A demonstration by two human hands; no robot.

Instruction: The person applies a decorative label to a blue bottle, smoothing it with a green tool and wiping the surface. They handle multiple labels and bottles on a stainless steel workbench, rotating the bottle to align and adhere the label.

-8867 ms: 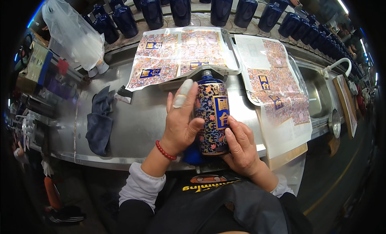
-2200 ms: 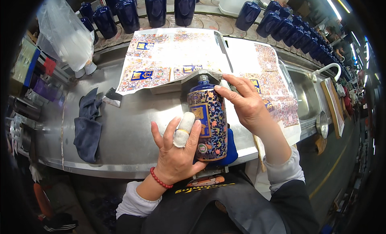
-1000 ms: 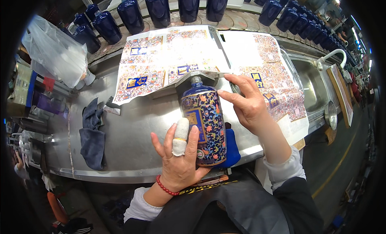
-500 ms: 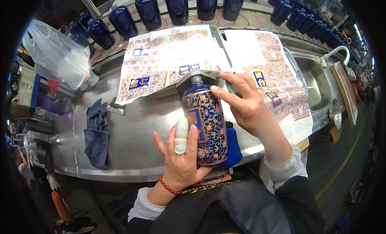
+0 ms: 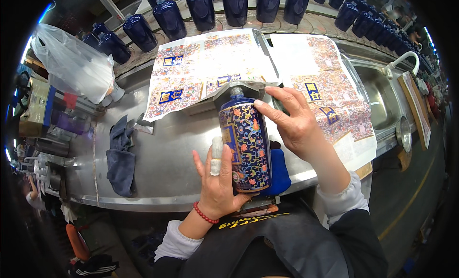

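Observation:
A dark blue bottle [image 5: 252, 149] with a colourful floral wrap and a gold-edged blue panel leans in front of me, its clear neck at the top. My left hand [image 5: 218, 182] holds its lower left side: the fingers lie stretched along it, and the thumb reaches the base. White wrapping covers one finger of that hand, and red beads circle the wrist. At the bottle's upper right shoulder, a fingertip of my right hand [image 5: 292, 116] touches the wrap. Its fingers are extended and apart; its thumb is hidden. A bright blue cloth [image 5: 280, 173] lies behind the bottle's lower right.
Printed floral sheets [image 5: 186, 87] spread over the metal worktop [image 5: 162, 154]. A dark cloth [image 5: 120, 158] and a plastic bag [image 5: 71, 63] are at left. Blue bottles [image 5: 201, 10] line the slatted conveyor [image 5: 220, 26] behind. A sink [image 5: 373, 94] with a tap is at right.
The whole view has shifted slightly. The bottle has turned a little, and its blue panel shows narrower at the left edge. Both hands keep nearly the same places on it.

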